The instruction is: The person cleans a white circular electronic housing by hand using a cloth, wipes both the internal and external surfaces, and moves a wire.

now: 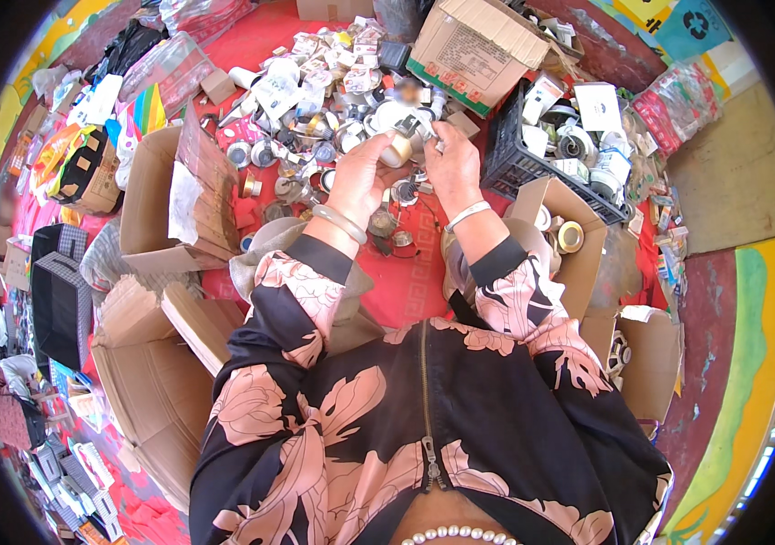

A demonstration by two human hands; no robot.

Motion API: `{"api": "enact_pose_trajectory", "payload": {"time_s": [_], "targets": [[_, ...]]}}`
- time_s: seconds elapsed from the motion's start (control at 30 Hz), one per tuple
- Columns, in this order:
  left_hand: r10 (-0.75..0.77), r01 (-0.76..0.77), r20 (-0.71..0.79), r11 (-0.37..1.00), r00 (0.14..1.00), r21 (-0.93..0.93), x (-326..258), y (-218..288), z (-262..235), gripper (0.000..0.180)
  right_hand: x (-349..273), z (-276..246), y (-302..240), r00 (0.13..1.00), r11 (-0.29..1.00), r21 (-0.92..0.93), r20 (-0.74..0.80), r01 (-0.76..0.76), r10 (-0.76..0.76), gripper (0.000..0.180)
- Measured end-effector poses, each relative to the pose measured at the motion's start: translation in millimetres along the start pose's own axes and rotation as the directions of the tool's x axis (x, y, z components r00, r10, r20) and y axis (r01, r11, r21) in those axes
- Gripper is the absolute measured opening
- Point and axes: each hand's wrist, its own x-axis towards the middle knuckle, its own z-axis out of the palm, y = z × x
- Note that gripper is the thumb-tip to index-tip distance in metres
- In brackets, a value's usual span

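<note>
My left hand (358,182) is closed round a small round light fitting (396,153) with a pale cream face and a metal rim, held up over the pile. Close beside it, my right hand (454,171) has its fingers pinched together near the fitting's upper right side. What they grip is too small to make out. Beyond and below both hands spreads a heap of loose downlights and spotlights (319,127), mostly white and silver, on a red cloth (397,291). Several white lamps lie directly behind my fingertips.
At the right stands a black plastic crate (506,150) of lamps and small boxes. Nearer me, an open cardboard box (583,268) holds round fittings. A large carton (474,54) sits behind the heap. Open cartons (147,195) and a black bin (62,309) line the left.
</note>
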Motion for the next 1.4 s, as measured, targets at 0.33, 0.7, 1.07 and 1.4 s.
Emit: {"api": "enact_pose_trajectory", "payload": {"time_s": [0.33,0.7,1.07,1.4], "targets": [[-0.07,0.071,0.012,0.997,0.997,-0.022,3.6,8.4,-5.0,0.028,-12.2,4.7,24.1,0.973,0.983,0.045,0.156,-0.179,0.17,0.016],[0.025,-0.026,0.007,0.982,1.0,0.186,-4.7,2.3,3.3,0.03,5.5,-12.3,2.5,0.997,0.998,0.024,0.06,0.054,-0.056,0.019],[0.096,-0.112,0.096,0.977,0.991,0.18,5.0,-0.4,-9.4,0.054,8.3,-48.3,53.6,0.713,0.13,0.755,0.526,-0.642,0.463,0.021],[-0.085,0.164,0.345,0.965,0.935,-0.206,-10.3,-0.8,24.2,0.047,-7.4,-13.3,50.8,0.817,0.563,0.594,0.46,-0.575,0.349,0.021]]}}
